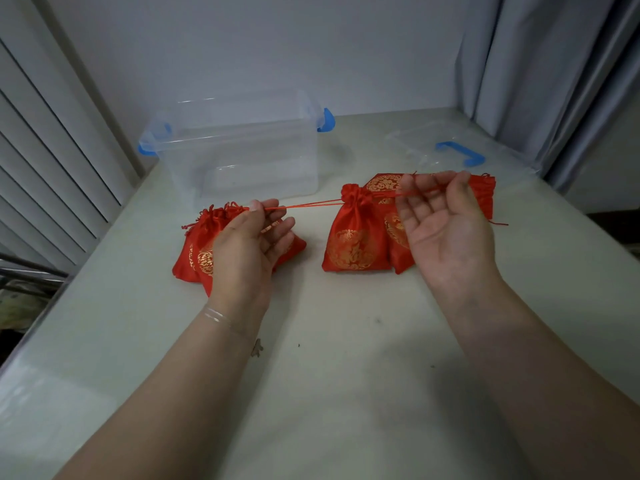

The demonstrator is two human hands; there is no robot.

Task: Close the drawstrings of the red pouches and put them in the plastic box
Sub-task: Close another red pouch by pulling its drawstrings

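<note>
pouch cinched, strings taut

your left hand (247, 237) and right hand (446, 216) each pinch a drawstring (304, 204), holding the red pouch (355, 233) with its neck gathered, above the table (346, 341), near the plastic box (242, 150)

Both forearms are bare to the bottom edge of the view, with no sleeves showing. The left wrist carries a thin, pale bracelet (221, 318) of fine strands, from which a small dark charm (257, 348) hangs. The right wrist is unadorned, and neither hand wears gloves or rings.
</note>
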